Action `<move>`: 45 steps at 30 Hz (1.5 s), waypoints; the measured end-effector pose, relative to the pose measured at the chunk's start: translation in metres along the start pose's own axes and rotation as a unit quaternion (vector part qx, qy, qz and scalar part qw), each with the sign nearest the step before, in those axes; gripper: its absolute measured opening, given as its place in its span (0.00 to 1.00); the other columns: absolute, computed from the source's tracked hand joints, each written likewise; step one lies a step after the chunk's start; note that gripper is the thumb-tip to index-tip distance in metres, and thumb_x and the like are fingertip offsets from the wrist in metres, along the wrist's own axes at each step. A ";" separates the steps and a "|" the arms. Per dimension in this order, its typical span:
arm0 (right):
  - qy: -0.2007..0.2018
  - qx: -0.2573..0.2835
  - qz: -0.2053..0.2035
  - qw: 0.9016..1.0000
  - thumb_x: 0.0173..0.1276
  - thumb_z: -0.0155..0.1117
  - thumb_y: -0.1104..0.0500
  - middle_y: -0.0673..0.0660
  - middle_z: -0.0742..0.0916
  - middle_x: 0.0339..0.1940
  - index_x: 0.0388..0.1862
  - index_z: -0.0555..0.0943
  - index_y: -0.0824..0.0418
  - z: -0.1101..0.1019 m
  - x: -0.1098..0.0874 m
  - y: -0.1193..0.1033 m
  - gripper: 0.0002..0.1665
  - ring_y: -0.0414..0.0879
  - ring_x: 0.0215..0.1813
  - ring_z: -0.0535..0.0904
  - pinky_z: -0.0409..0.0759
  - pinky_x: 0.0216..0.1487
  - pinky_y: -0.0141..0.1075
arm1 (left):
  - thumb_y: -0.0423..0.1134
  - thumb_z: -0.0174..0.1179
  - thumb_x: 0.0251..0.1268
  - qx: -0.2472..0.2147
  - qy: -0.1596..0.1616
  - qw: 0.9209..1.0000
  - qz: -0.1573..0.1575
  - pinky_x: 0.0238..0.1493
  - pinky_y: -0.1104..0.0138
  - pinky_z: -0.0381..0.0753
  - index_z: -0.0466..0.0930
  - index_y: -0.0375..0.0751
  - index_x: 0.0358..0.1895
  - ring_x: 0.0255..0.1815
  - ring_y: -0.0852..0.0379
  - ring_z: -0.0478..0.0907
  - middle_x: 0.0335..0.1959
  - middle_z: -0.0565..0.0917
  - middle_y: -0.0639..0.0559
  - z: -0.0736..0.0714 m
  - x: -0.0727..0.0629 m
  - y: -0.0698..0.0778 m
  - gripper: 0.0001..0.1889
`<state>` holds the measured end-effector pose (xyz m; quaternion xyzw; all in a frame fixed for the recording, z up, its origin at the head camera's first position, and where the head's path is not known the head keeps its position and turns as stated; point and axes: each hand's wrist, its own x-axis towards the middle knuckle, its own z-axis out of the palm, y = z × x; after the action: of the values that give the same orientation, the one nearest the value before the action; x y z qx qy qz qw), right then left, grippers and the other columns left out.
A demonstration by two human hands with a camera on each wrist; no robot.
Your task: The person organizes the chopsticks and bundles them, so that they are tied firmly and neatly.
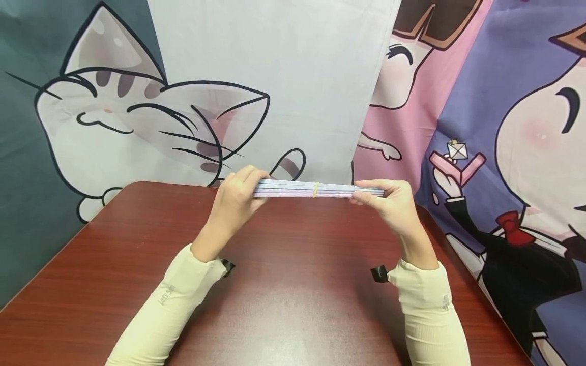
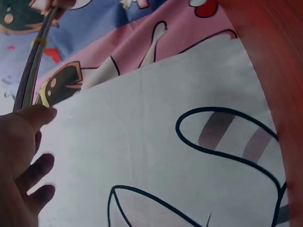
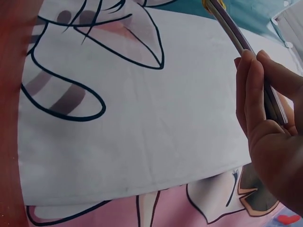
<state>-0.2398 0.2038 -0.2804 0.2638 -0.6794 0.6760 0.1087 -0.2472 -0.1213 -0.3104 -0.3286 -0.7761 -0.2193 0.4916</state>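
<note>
A thin, flat stack in pale blue, white and lilac layers [image 1: 293, 188] is held up level over the far part of the table, seen nearly edge-on. A yellow rubber band [image 1: 316, 190] circles its middle. My left hand [image 1: 239, 193] grips the stack's left end, thumb below and fingers over the top; in the left wrist view, the lower fingers of the left hand [image 2: 19, 156] curl beside it. At the other end, my right hand [image 1: 389, 201] pinches the stack between thumb and fingers. The right wrist view shows the right hand [image 3: 270, 109] around that end of the stack [image 3: 232, 28].
Below the hands spreads a reddish-brown table [image 1: 284, 284]. Behind its far edge hangs a cloth backdrop [image 1: 274, 51] printed with a cartoon cat and figures. Small black pieces [image 1: 379, 274] stick out at both cream sleeve cuffs [image 1: 418, 284].
</note>
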 end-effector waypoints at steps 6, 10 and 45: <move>0.006 0.012 0.007 1.000 0.57 0.69 0.76 0.62 0.89 0.28 0.41 0.88 0.67 -0.009 0.002 0.011 0.13 0.51 0.29 0.88 0.85 0.35 0.38 | 0.29 0.76 0.46 -0.182 -0.034 0.978 -0.099 0.33 0.66 0.76 0.82 0.38 0.41 0.31 0.57 0.77 0.33 0.84 0.49 0.002 -0.004 -0.006 0.17; 0.007 0.027 0.027 0.999 0.59 0.67 0.78 0.60 0.89 0.27 0.40 0.89 0.62 -0.013 0.003 0.020 0.16 0.48 0.29 0.88 0.85 0.37 0.38 | 0.30 0.79 0.43 -0.286 -0.073 0.934 -0.199 0.27 0.72 0.73 0.83 0.40 0.44 0.28 0.58 0.80 0.34 0.87 0.50 0.004 -0.008 -0.010 0.21; 0.029 0.056 0.312 0.948 0.71 0.58 0.67 0.51 0.83 0.28 0.48 0.75 0.72 0.004 0.013 0.152 0.10 0.37 0.29 0.80 0.75 0.30 0.26 | 0.29 0.61 0.67 -0.277 -0.215 0.802 -0.484 0.51 0.57 0.82 0.66 0.22 0.67 0.49 0.41 0.85 0.54 0.81 0.29 0.072 -0.063 -0.044 0.27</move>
<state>-0.3262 0.1890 -0.4052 0.0249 -0.6852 0.7206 -0.1032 -0.3046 -0.1221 -0.3982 -0.0712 -0.8264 -0.5577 0.0306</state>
